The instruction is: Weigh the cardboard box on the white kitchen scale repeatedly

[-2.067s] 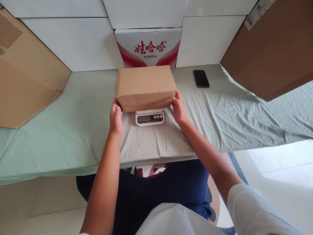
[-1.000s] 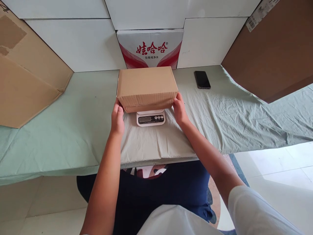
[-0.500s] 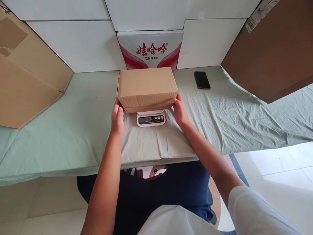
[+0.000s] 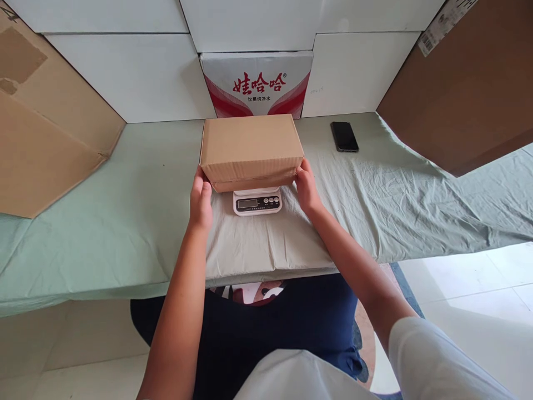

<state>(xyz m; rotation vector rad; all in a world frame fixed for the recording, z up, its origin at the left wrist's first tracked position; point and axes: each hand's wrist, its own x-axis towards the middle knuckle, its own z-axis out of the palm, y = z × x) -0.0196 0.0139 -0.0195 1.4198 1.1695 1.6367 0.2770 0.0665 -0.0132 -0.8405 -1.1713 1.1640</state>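
A closed brown cardboard box (image 4: pixel 252 141) is over a white digital kitchen scale (image 4: pixel 257 202) and hides most of it. Only the scale's front shows, with a dark display and several buttons. My left hand (image 4: pixel 201 199) grips the box's near left corner, thumb toward me and the other fingers partly hidden along its side. At the near right corner, my right hand (image 4: pixel 306 186) holds the opposite side in the same way. Whether the box rests its full weight on the scale I cannot tell.
A pale green cloth (image 4: pixel 145 222) covers the table. Right of the box lies a black phone (image 4: pixel 344 136). Behind stands a white and red printed carton (image 4: pixel 258 83) against white panels. Large cardboard sheets flank the table at left (image 4: pixel 54 139) and right (image 4: pixel 462 89).
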